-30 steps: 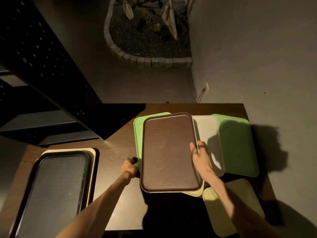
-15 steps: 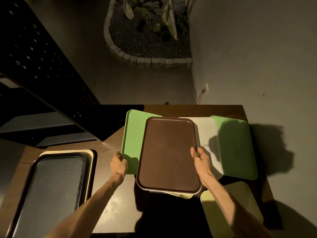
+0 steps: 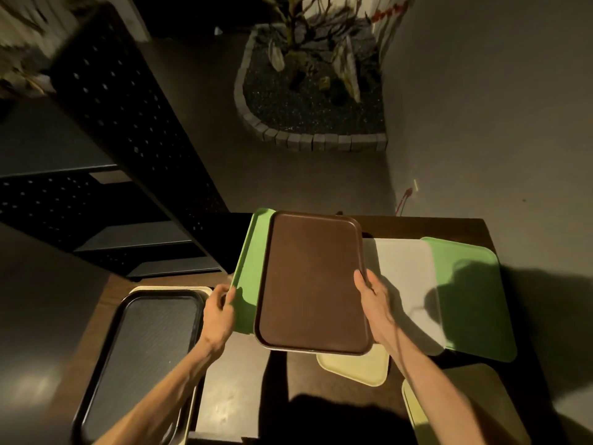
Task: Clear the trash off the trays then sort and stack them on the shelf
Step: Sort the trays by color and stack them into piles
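While both hands hold trays above it, the dark wooden bench (image 3: 237, 396) carries the rest; taking the brown tray (image 3: 313, 284) as landmark, a black perforated shelf (image 3: 128, 130) stands up and to its left, beyond the bench edge; a stone-edged planter (image 3: 308, 101) lies on the floor far beyond it; a black tray (image 3: 144, 354) sits to its lower left, stacked on a cream tray (image 3: 170, 289) whose rim shows around it; a second green tray (image 3: 471, 300) lies to its right, partly under a white tray (image 3: 404, 284) just beside it; a pale yellow tray (image 3: 356, 367) pokes out beneath its near edge, and another yellowish tray (image 3: 465, 409) lies at its lower right; the green tray (image 3: 247, 274) juts out from under its left side; the right hand (image 3: 375, 303) has its grip closed on the brown tray's right rim, thumb on top; the left hand (image 3: 218, 313) has its grip curled round the green tray's left edge.
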### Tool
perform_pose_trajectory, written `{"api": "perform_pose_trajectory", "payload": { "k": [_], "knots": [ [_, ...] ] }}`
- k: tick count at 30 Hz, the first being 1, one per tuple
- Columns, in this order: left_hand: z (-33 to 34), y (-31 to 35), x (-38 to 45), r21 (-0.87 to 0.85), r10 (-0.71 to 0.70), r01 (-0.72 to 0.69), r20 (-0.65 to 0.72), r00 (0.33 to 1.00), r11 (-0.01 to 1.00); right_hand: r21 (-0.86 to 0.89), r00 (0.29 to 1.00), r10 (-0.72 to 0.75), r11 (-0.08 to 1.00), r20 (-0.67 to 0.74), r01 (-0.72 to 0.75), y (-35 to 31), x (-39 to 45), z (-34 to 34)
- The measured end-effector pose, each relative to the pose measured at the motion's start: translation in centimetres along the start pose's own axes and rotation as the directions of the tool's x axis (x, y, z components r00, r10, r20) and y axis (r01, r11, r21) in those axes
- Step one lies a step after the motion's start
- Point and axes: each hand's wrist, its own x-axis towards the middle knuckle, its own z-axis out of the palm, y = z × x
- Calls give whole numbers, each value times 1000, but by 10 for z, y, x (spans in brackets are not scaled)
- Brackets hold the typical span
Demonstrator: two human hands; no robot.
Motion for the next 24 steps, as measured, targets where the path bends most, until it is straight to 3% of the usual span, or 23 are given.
{"api": "perform_pose_trajectory", "payload": {
  "k": [4, 10, 12, 14, 16, 18, 20, 24],
  "knots": [
    [-16, 11, -11, -320, -132, 196, 210, 969, 927, 46, 1000, -5, 999, 25, 4, -21, -12, 14],
    [-29, 9, -23, -443, -135, 321, 401, 906, 837, 66, 995, 0, 998, 102, -7, -30, -21, 24],
    [-30, 4, -28, -452, -185, 439, 503, 844, 776, 40, 992, -33, 999, 123, 28, -28, -24, 29],
    [-37, -1, -29, -442, -201, 581, 651, 732, 683, -20, 989, -116, 993, 96, 119, -23, -29, 35],
    [-48, 1, -26, -420, -182, 641, 729, 660, 643, -65, 975, -198, 977, 99, 205, -20, -38, 41],
    [-50, -1, -18, -331, -238, 601, 700, 673, 727, -104, 966, -236, 963, 106, 247, -16, -46, 49],
    [-50, -8, -11, -294, -257, 502, 592, 764, 814, -131, 965, -244, 958, 94, 255, -12, -53, 62],
    [-59, -31, -6, -310, -265, 442, 476, 839, 842, -180, 984, -176, 968, -4, 172, -2, -65, 86]
  ]
}}
